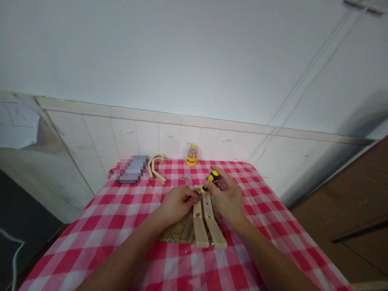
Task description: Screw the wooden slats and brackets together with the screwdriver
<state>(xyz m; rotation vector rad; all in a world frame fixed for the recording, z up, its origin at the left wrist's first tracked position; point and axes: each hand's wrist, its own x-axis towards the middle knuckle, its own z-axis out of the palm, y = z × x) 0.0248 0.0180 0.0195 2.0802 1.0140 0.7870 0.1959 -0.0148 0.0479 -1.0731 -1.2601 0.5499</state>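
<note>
A yellow and black screwdriver (213, 175) is gripped in my right hand (228, 194), tilted with its tip pointing down to the left. The tip meets a small metal screw (197, 201) at the left of two bent wooden pieces (200, 232). My left hand (178, 204) is closed, its thumb and fingers pinched at that screw and partly hiding it. Beside it lies the right wooden piece (216, 234), with dark holes or screw heads along it. Under both pieces is a brown, line-marked sheet (178, 233).
Two curved wooden pieces (157, 173) lie at the back left, near a pixelated flat device (133, 169). A yellow-based clear container (192, 155) stands by the wall. Several thin metal bits (186, 176) lie on the checked tablecloth (121, 226).
</note>
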